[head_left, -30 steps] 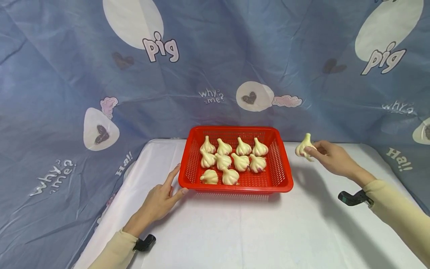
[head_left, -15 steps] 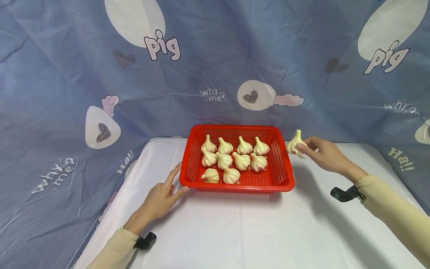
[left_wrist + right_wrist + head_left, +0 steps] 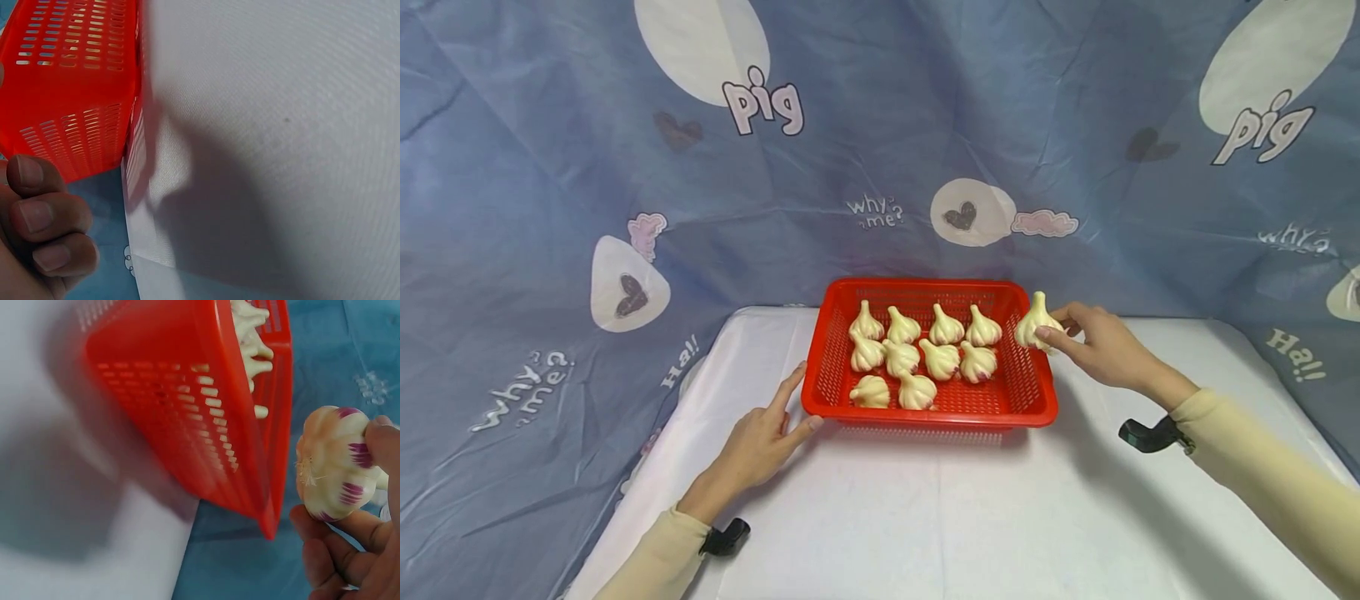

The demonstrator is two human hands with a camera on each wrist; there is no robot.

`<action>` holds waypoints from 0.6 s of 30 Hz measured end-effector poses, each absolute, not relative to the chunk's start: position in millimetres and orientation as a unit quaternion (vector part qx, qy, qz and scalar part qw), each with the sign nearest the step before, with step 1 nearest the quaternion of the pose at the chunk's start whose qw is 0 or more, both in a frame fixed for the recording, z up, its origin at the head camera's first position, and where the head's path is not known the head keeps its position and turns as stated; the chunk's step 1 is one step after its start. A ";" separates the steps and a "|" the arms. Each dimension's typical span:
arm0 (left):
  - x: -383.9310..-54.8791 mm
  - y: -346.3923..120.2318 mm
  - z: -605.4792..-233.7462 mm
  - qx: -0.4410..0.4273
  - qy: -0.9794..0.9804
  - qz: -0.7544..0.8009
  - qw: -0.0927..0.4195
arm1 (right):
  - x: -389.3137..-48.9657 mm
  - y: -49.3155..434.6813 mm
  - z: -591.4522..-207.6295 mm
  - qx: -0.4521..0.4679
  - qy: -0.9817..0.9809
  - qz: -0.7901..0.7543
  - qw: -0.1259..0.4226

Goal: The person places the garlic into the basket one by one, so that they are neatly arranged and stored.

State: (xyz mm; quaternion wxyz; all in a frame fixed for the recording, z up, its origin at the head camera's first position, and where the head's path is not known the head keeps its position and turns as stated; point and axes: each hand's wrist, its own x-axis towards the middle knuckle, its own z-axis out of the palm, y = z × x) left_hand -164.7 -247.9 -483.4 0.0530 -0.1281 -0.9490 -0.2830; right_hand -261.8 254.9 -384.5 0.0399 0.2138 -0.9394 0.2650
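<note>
In the head view a red plastic basket (image 3: pixel 925 417) stands on the white table, with several garlic bulbs (image 3: pixel 942 360) standing inside in rows. At its front left corner, my left hand (image 3: pixel 758 446) touches the rim with a straight index finger and thumb; its other fingers are bent in the left wrist view. My right hand (image 3: pixel 1101 343) pinches another garlic bulb (image 3: pixel 1037 323) between thumb and fingers, stem up, above the basket's right rim. The right wrist view shows the underside of this held bulb (image 3: pixel 334 464), with purple streaks and a root tuft, beside the basket (image 3: pixel 231 425).
A white cloth (image 3: pixel 880 517) covers the table in front of the basket. Blue printed fabric (image 3: pixel 880 125) hangs close behind the basket and along the left side. The front right part inside the basket shows bare red mesh (image 3: pixel 973 402).
My right hand has carried the garlic bulb leftward from beside the basket to over its right rim. The left hand stays at the corner, and the other bulbs have not moved.
</note>
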 end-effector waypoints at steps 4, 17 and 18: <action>-164.4 -248.8 -483.8 -0.127 -0.950 -0.280 0.054 | -259.0 242.5 -381.5 0.229 -0.941 0.248 0.027; -165.0 -248.5 -485.0 -0.125 -0.950 -0.282 0.054 | -267.6 206.7 -370.8 0.305 -0.924 0.225 -0.045; -165.0 -248.4 -485.3 -0.124 -0.950 -0.282 0.053 | -268.5 205.1 -371.0 0.310 -0.922 0.226 -0.056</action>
